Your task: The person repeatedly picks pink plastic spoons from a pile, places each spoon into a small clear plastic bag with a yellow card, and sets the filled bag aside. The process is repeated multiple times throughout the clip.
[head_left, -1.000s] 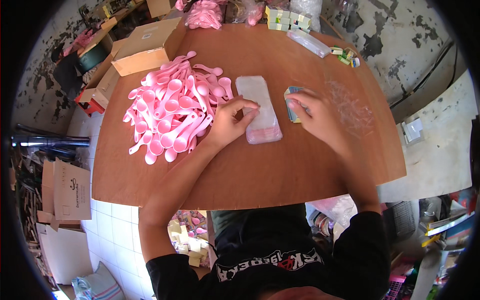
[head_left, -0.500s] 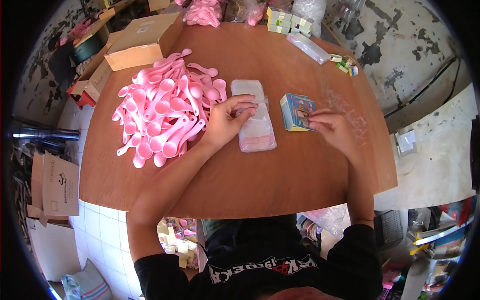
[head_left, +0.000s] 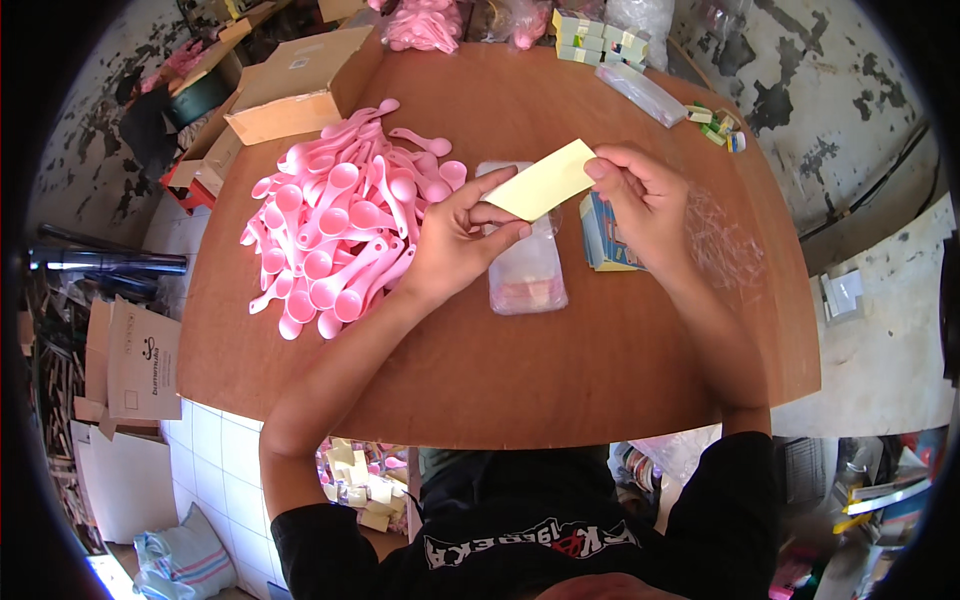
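My right hand (head_left: 643, 195) pinches the right end of a pale yellow card (head_left: 545, 180), held tilted above the table. The card's left end meets the curled fingers of my left hand (head_left: 465, 235). Those fingers seem closed on something I cannot make out, perhaps clear film. Below the hands lies a stack of clear plastic bags (head_left: 527, 275). A stack of blue printed cards (head_left: 603, 240) sits beside it, partly hidden by my right hand. Left of my left hand spreads a heap of pink plastic measuring spoons (head_left: 330, 215).
An open cardboard box (head_left: 300, 85) stands at the table's far left. Far right are bundled card stacks (head_left: 590, 42), a clear plastic packet (head_left: 640, 93) and small green-and-yellow pieces (head_left: 715, 125). Thin clear plastic scraps (head_left: 725, 240) lie right of my right hand.
My right hand has lifted a card off the blue stack and moved it up and left to my left hand. Its yellow side now shows. The left hand's fingers have spread around the card's end.
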A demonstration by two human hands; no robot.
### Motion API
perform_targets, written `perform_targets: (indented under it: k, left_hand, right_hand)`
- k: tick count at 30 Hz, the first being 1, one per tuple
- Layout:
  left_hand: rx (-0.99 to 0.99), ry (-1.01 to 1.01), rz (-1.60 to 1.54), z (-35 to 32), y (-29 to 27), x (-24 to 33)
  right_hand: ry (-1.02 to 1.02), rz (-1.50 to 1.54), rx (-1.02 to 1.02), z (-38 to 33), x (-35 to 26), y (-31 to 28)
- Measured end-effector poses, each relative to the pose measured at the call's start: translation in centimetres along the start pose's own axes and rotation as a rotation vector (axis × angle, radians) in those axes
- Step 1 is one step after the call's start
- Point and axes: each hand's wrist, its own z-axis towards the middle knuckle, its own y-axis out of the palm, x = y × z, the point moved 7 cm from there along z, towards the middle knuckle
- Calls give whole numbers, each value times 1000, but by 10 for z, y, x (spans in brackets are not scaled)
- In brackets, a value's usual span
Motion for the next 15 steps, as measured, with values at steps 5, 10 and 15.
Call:
perform_targets:
  k: [5, 10, 15]
  left_hand:
    - [0, 51, 184, 26, -10, 33]
    - [-81, 37, 195, 62, -3, 59]
    - [-194, 9, 234, 76, -6, 53]
  right_hand:
    - [-34, -111, -155, 34, 3, -5]
    - [43, -181, -339, 65, 5, 4]
    - [47, -89, -196, 66, 5, 4]
